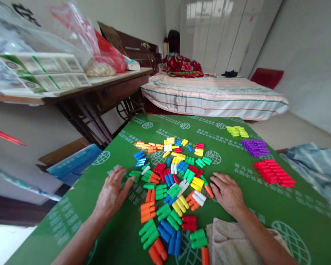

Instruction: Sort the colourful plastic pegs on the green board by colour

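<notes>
Your left hand (113,189) bare, fingers slim with rounded tips, back of hand smooth in outline. Left wrist (97,212) bare, narrower than hand. Left forearm (81,235) uncovered, thickening toward elbow, cut off by view. Your right hand (227,193) bare too, knuckles softly rounded. Right wrist (241,212) and right forearm (260,235) likewise uncovered as far as visible. Your nails too blurred to make out; your clothing out of view.

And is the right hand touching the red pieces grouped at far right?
Apart: the head view shows green tabletop between the right hand and those red pieces.
</notes>
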